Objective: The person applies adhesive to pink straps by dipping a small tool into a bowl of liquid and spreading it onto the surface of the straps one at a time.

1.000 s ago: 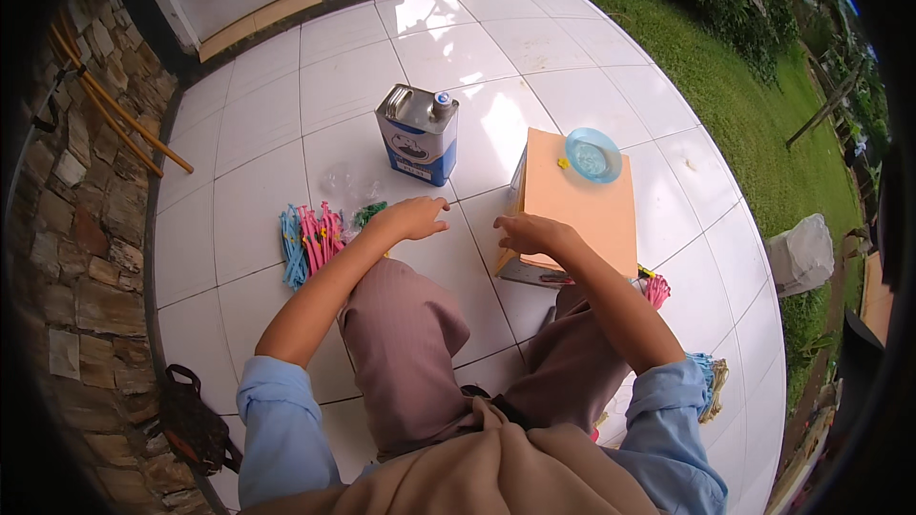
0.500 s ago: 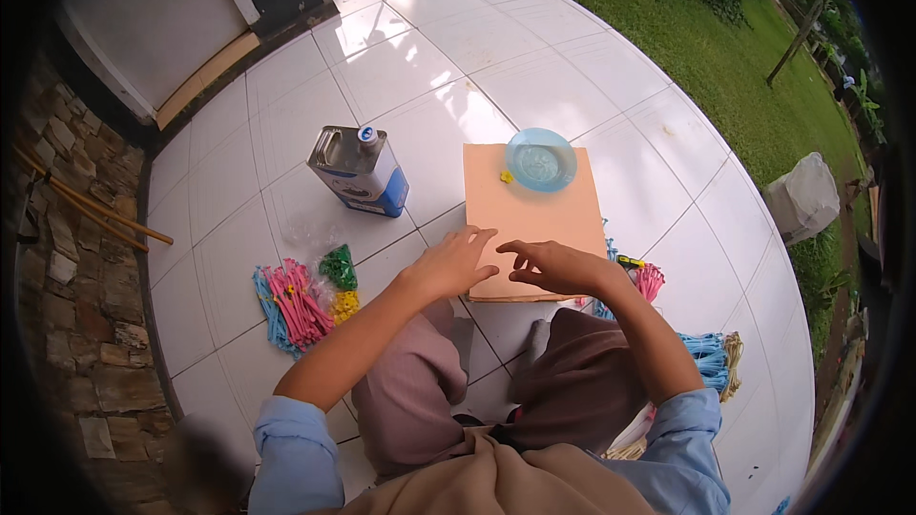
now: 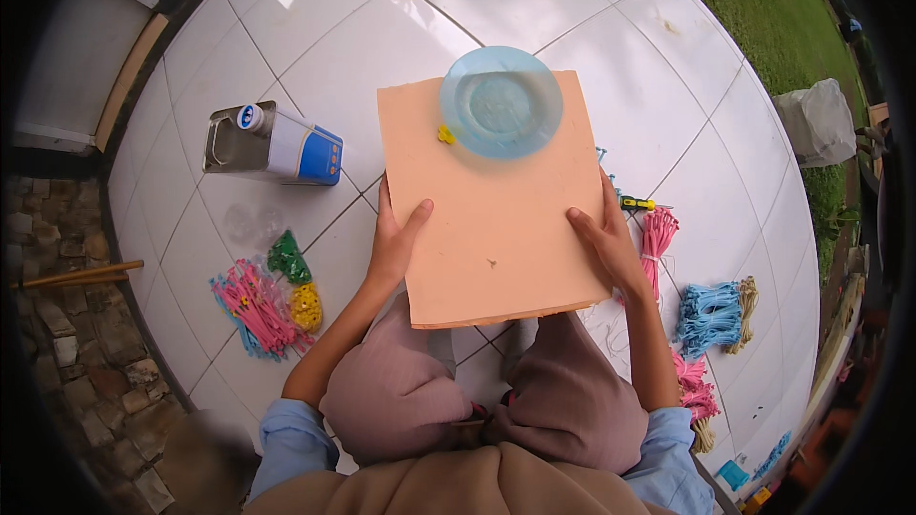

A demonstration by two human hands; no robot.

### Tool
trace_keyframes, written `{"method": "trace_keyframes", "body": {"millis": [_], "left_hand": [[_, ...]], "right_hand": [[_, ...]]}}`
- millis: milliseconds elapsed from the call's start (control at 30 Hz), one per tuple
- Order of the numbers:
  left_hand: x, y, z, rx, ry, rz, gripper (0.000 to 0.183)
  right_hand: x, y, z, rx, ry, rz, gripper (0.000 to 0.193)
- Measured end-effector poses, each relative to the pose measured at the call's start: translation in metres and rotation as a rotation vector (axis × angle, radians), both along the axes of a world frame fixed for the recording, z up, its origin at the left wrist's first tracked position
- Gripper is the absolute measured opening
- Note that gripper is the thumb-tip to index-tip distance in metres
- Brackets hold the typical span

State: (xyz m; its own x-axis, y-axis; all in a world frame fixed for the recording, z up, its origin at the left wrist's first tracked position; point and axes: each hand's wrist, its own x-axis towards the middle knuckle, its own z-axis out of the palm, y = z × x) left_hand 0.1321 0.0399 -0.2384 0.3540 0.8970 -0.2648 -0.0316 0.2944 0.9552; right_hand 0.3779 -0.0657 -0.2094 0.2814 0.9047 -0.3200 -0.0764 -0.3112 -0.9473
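Note:
A flat peach-coloured board (image 3: 491,219) is held in front of me above my knees. My left hand (image 3: 393,243) grips its left edge, thumb on top and fingers at the side and beneath. In the same way my right hand (image 3: 611,240) grips the right edge. On the board's far part sits a translucent blue plastic dish (image 3: 548,100), with a small yellow piece (image 3: 446,134) beside its lower left rim. A small brownish speck lies on the near half of the board.
Left on the white tile floor (image 3: 382,29) stand a metal can (image 3: 286,148), green (image 3: 289,257) and yellow (image 3: 305,307) bagged pieces and pink strips (image 3: 258,305). To the right lie a yellow-black screwdriver (image 3: 636,202), a pink bundle (image 3: 658,234) and blue bundles (image 3: 708,317).
My hands have moved apart from over the board to its two side edges and taken hold of it. The board, with the dish on it, appears raised and closer. My view has shifted.

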Motion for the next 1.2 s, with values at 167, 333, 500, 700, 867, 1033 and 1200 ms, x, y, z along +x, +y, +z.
{"method": "trace_keyframes", "body": {"millis": [167,333,500,700,867,1033,1200], "left_hand": [[-0.001,0.018,-0.005,0.047,-0.020,-0.023,0.060],[0.001,0.028,-0.007,0.096,0.044,-0.081,0.059],[0.004,0.048,-0.016,0.185,0.072,-0.110,0.063],[0.007,0.068,0.009,0.284,0.516,-0.225,0.074],[0.042,0.045,0.057,0.934,1.028,-0.083,0.081],[0.110,-0.003,0.089,1.514,0.515,-0.324,0.067],[0.173,-0.083,0.057,1.680,0.400,-0.627,0.044]], "right_hand": [[-0.008,0.010,0.006,0.066,0.024,-0.027,0.064],[-0.008,0.005,-0.013,0.129,0.053,-0.070,0.062],[-0.006,0.009,-0.018,0.127,0.062,-0.072,0.062],[-0.001,0.020,0.000,-0.051,-0.228,0.012,0.065],[0.026,-0.012,-0.017,-0.122,-0.527,-0.069,0.061],[0.080,-0.123,-0.040,-0.561,-1.210,0.464,0.045],[0.106,-0.240,-0.055,-0.829,-1.067,0.237,0.042]]}}
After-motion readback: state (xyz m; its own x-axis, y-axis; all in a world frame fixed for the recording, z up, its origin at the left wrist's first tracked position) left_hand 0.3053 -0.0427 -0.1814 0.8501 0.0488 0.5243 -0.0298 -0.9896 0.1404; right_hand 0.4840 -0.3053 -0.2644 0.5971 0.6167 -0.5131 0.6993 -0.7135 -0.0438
